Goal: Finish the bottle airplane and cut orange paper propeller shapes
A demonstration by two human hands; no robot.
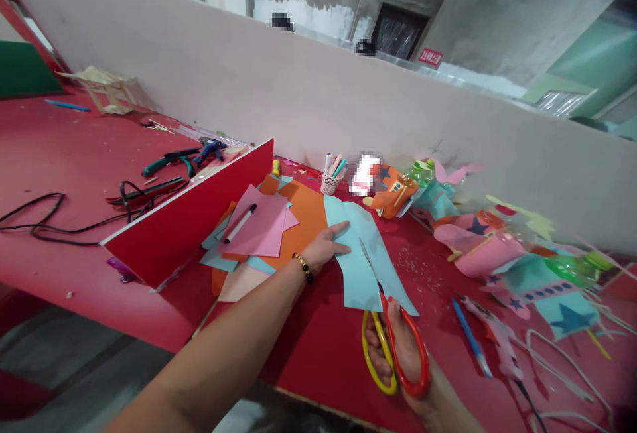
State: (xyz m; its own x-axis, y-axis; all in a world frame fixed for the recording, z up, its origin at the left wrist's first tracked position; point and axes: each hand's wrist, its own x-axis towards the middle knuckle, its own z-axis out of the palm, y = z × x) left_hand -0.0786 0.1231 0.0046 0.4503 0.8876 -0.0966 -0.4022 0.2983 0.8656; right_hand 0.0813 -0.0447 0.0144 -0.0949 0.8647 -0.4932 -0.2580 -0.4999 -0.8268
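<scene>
The right hand is gripping the scissors, whose blades are parting the light blue paper over the red table. Beyond, the left hand, fingers spread, is pressing on it; clean cutting is requiring steady pressure, fingertips clear of the line.

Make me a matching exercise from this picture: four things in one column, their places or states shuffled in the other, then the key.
Column one
1. Scissors
2. Light blue sheet
3. Black-capped marker
4. Pink glue gun

Column two
A. Lying on pink paper
B. Partly cut, with the left hand on it
C. Lying beside a blue pen
D. Held in the right hand

Right pairs: 1-D, 2-B, 3-A, 4-C
</scene>
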